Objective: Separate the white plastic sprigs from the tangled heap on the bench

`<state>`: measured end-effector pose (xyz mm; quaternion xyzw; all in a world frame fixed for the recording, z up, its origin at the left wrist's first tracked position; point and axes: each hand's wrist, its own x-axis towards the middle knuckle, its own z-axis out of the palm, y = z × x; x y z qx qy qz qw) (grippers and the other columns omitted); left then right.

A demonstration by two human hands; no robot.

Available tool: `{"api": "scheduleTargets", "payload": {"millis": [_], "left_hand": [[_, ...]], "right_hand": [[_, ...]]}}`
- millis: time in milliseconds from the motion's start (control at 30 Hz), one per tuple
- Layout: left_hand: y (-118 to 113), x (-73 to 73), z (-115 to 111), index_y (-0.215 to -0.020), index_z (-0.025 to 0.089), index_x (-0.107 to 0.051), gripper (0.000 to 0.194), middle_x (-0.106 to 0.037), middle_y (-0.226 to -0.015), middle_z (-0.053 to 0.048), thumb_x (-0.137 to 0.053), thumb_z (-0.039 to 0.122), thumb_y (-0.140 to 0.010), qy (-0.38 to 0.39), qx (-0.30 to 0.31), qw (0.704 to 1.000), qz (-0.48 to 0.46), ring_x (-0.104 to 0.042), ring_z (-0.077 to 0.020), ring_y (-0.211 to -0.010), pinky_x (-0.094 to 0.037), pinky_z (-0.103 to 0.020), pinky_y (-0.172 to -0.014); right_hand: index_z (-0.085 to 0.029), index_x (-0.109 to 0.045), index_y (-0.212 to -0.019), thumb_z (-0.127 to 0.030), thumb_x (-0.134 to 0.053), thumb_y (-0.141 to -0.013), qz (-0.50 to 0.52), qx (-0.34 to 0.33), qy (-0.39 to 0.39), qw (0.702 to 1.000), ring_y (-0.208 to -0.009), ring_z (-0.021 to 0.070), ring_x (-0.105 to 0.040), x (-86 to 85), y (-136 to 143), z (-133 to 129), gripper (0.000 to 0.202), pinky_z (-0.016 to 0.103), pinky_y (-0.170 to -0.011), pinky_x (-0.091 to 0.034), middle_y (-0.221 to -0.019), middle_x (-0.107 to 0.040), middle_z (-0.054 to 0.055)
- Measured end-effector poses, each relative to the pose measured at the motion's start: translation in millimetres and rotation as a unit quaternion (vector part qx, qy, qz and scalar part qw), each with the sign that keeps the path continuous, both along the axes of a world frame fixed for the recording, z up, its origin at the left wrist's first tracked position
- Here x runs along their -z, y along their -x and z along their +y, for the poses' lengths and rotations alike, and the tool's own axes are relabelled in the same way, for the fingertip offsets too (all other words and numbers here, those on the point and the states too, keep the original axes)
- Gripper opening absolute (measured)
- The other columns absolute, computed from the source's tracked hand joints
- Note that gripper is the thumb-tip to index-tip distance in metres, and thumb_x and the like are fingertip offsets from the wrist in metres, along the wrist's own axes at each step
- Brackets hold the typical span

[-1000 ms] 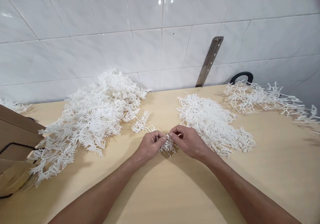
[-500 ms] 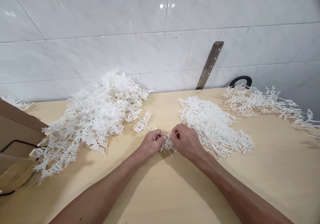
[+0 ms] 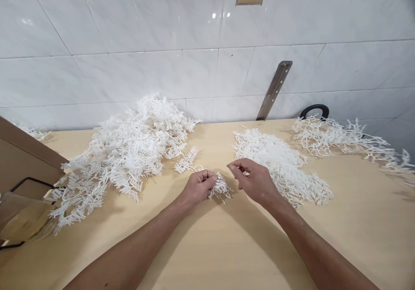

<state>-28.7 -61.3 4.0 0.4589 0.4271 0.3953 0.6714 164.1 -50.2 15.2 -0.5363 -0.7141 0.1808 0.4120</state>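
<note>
My left hand (image 3: 200, 185) pinches a small white branching sprig (image 3: 221, 188), whose thin strands fan out to the right of the fingertips. To the right of it, apart from the sprig, my right hand (image 3: 251, 180) has thumb and forefinger pressed together. Whatever may be between those fingertips is too small to make out. Just beyond the right hand lies a flat heap of loose white strands (image 3: 275, 158). A tall, tangled pile of white sprigs (image 3: 129, 143) stands to the left, with a small loose sprig (image 3: 186, 159) at its right edge.
Coarser white branching pieces (image 3: 343, 138) lie at the right rear, in front of a black ring-shaped object (image 3: 314, 107). A perforated metal strip (image 3: 275, 90) leans on the tiled wall (image 3: 201, 69). At left stand a cardboard box (image 3: 29, 156) and a clear, black-framed container (image 3: 27, 216).
My right hand has drawn away from the sprig, to the right, leaving a gap between the hands. The left hand still holds the sprig. The view has tilted up slightly.
</note>
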Motion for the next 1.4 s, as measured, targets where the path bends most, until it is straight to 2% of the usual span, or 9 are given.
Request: {"api": "scheduleTargets", "payload": {"millis": [133,333,633,967,1200,1400], "left_hand": [[-0.7,-0.7,0.2,-0.075,0.015,-0.057,0.046,-0.05,-0.059,0.004,-0.077,0.056,-0.067,-0.014,-0.004,1.0,0.001,-0.038,-0.0061,-0.049,-0.027,-0.021,-0.049],[-1.2,0.5,0.4,-0.074,0.015,-0.057,0.046,-0.048,-0.057,0.005,-0.076,0.057,-0.068,-0.03,-0.002,0.999,0.016,-0.034,-0.0055,-0.048,-0.024,-0.021,-0.048],[-2.6,0.3,-0.9,-0.075,0.015,-0.059,0.039,-0.049,-0.058,0.004,-0.074,0.051,-0.07,-0.035,-0.014,0.999,0.038,-0.037,-0.0066,-0.05,-0.026,-0.022,-0.049],[-3.2,-0.2,-1.3,-0.075,0.015,-0.058,0.035,-0.048,-0.058,0.004,-0.071,0.047,-0.074,-0.047,-0.01,0.998,0.05,-0.036,-0.0067,-0.05,-0.026,-0.021,-0.049],[-1.7,2.3,0.0,-0.069,0.017,-0.052,0.032,-0.044,-0.053,0.006,-0.07,0.043,-0.075,-0.057,-0.006,0.997,0.06,-0.033,-0.0063,-0.048,-0.025,-0.021,-0.049],[-4.5,0.1,0.3,-0.069,0.016,-0.055,0.032,-0.046,-0.054,0.005,-0.067,0.045,-0.076,-0.08,-0.027,0.994,0.068,-0.036,-0.0079,-0.05,-0.027,-0.022,-0.049]], "right_hand": [[-0.023,-0.073,-0.087,-0.036,-0.057,-0.09,0.016,-0.062,0.048,0.997,-0.075,0.0187,-0.067,2.5,14.1,-8.2,0.021,0.03,-0.062,-0.054,-0.088,-0.072,0.004],[-0.024,-0.074,-0.085,-0.035,-0.058,-0.089,0.035,-0.066,0.086,0.994,-0.076,0.019,-0.067,4.8,14.4,-8.4,0.021,0.029,-0.06,-0.055,-0.087,-0.073,0.004],[-0.023,-0.073,-0.085,-0.033,-0.058,-0.088,0.025,-0.074,0.075,0.994,-0.074,0.0181,-0.067,3.0,16.9,-10.3,0.019,0.028,-0.059,-0.054,-0.085,-0.073,0.004],[-0.021,-0.069,-0.081,-0.026,-0.055,-0.086,-0.02,-0.043,0.049,0.998,-0.068,0.0159,-0.063,2.2,19.9,-11.7,0.015,0.026,-0.057,-0.047,-0.078,-0.07,0.002],[-0.019,-0.062,-0.078,-0.018,-0.05,-0.087,-0.133,-0.023,-0.067,0.989,-0.064,0.0141,-0.056,12.4,25.5,-10.6,0.015,0.027,-0.06,-0.041,-0.081,-0.065,0.003],[-0.02,-0.054,-0.07,-0.016,-0.054,-0.083,-0.128,0.023,-0.088,0.988,-0.06,0.0141,-0.052,14.7,31.8,-9.4,0.014,0.026,-0.057,-0.038,-0.068,-0.058,0.001]]}}
